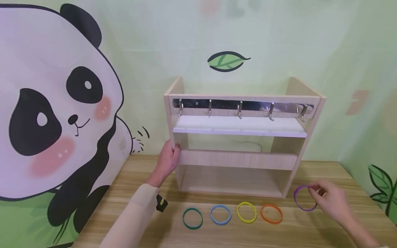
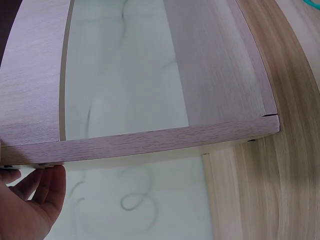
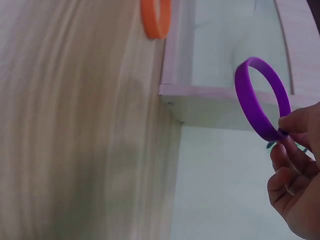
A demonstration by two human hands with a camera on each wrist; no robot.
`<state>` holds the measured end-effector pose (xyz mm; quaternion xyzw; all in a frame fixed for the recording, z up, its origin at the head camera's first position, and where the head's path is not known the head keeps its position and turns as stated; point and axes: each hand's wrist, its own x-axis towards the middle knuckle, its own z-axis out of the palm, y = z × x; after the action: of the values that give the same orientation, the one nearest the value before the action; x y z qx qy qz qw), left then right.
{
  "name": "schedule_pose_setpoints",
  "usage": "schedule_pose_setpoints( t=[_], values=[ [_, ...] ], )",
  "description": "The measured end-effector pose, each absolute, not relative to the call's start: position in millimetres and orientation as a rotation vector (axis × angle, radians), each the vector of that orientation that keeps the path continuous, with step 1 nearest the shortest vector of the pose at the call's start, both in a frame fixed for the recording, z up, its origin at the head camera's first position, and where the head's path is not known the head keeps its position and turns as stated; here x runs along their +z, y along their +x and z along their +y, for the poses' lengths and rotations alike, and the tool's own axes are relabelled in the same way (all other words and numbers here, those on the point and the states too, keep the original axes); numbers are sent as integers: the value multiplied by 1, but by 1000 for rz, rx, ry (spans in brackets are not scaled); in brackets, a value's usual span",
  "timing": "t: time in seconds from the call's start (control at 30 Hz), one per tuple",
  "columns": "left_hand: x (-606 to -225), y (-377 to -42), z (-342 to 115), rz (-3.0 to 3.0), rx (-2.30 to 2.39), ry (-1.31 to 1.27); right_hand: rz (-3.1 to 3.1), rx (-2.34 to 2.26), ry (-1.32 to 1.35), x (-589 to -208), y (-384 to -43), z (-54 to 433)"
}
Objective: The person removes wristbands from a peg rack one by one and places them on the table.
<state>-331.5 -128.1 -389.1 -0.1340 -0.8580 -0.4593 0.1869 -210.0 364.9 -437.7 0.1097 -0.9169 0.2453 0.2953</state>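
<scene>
My right hand pinches a purple silicone wristband between thumb and fingertips, to the right of a small wooden shelf rack. In the right wrist view the purple band tilts up from the fingertips, above the table surface. My left hand grips the rack's left side panel, with the thumb at its front edge. The left wrist view has the fingers curled against that panel's outer side. Across the rack's upper front runs a metal strip with several hooks, all bare.
In a row before the rack lie a green band, a blue band, a yellow band and an orange band. The wooden table meets a backdrop printed with a panda behind it.
</scene>
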Motion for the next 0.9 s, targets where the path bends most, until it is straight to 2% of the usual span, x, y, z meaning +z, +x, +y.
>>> schedule_pose_setpoints(
  t=[0.5,0.9],
  values=[
    [-390,-332,-127,-2447,-1279,-341,-2724,746,343,-472,-205,387],
    [-390,-332,-127,-2434,-1275,-348,-2854,853,351,-481,-201,392]
  ],
)
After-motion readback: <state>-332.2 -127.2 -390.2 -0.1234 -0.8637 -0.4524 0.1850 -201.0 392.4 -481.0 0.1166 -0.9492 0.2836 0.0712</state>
